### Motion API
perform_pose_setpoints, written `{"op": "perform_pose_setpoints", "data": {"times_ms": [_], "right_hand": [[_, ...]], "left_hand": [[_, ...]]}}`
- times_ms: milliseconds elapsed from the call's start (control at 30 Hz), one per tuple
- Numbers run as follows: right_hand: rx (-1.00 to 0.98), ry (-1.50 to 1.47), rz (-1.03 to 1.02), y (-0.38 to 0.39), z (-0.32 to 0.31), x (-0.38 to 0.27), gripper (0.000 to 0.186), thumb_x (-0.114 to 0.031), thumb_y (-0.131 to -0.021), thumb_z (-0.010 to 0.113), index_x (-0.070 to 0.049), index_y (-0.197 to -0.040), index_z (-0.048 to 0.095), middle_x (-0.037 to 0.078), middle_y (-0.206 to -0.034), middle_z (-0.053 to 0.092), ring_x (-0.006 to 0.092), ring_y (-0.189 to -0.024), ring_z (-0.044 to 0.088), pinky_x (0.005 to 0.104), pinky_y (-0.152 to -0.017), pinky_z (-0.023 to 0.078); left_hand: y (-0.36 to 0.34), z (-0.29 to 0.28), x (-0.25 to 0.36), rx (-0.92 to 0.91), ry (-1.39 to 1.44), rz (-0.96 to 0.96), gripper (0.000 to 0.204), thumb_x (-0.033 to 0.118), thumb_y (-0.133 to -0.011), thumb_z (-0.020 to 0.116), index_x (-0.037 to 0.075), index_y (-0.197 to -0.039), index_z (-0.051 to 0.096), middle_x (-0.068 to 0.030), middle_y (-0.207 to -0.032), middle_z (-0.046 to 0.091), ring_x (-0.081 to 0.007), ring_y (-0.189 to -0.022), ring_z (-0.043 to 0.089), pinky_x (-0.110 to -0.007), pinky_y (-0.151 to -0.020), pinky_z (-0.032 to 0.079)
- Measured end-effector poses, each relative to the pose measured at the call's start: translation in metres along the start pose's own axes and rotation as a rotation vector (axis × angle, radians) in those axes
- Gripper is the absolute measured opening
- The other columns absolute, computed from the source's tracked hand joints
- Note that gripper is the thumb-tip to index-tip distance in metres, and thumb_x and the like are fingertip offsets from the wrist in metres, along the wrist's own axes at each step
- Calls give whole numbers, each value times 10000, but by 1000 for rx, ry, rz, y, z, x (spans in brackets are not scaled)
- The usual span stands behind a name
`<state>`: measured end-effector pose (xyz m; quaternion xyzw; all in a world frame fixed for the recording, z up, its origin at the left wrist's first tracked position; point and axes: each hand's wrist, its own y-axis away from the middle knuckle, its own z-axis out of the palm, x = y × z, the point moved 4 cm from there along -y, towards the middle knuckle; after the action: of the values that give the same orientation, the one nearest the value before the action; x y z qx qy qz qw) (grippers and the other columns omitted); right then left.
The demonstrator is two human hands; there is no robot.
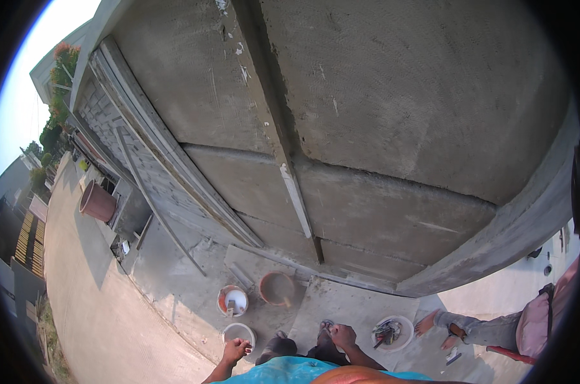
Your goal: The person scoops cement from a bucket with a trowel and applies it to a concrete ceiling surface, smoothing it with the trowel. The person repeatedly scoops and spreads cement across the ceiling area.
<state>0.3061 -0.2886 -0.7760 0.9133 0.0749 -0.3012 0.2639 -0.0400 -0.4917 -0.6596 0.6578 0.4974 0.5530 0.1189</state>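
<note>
My left hand (237,349) hangs low beside a pale round bucket (254,337), its fingers loosely bent and a little apart with nothing visible in them. In front of my body, my right hand (342,334) is closed, its fingers curled inward; whatever they may hold is too small to make out. Beyond the pale bucket stands an orange-rimmed bucket (220,299) with white contents and a small tool in it. Next to it sits an orange tub (262,289) holding something grey. To the right of my right hand is a white basin (408,329) with several hand tools inside.
A grey plastered wall (392,109) with recessed grooves and an upright strip (294,195) rises ahead. A long board (152,201) leans at left, near a large reddish bucket (98,201). At right sits another person in grey trousers (495,334), bare feet near the basin.
</note>
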Motion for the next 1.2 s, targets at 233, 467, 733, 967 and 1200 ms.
{"op": "perform_pose_setpoints", "data": {"times_ms": [233,467,733,967,1200], "right_hand": [[87,52,-360,-26,-64,-115,204,-312,-898,569,-149,-935,687,126,-901,714,349,-832,691,465,-745,545],[259,-157,-941,-9,-59,-237,436,-183,-1008,442,-55,-1411,549,172,-1458,522,372,-1339,489,501,-1124,358],[-388,-772,633,-27,15,-148,542,-441,-1070,398,-64,-1452,473,125,-1465,513,269,-1342,486,480,-1115,351],[-332,-326,-394,-14,77,-261,517,-348,-1077,373,-18,-1465,464,192,-1519,434,321,-1410,409,464,-1160,310],[-526,499,-8,-81,241,-67,335,-336,-980,550,-53,-969,729,168,-942,721,335,-894,692,429,-809,521]], "left_hand": [[-63,89,36,-151,417,-201,455,410,-1059,430,17,-1241,568,-147,-1149,689,-264,-956,682,-408,-799,559],[-61,169,113,-424,956,-199,1016,766,-923,420,60,-1593,128,-233,-1460,422,-347,-1336,432,-478,-1111,344],[-16,130,148,-112,204,680,808,663,-1006,325,108,-1590,262,-251,-1639,152,-357,-1540,109,-455,-1242,106],[-125,115,-25,-165,920,-119,900,723,-981,304,108,-1614,130,-215,-1659,118,-388,-1529,142,-498,-1240,82],[-183,31,-119,-277,1301,-98,883,634,-983,474,45,-1580,199,-213,-1442,517,-310,-1368,458,-444,-1105,374]]}}
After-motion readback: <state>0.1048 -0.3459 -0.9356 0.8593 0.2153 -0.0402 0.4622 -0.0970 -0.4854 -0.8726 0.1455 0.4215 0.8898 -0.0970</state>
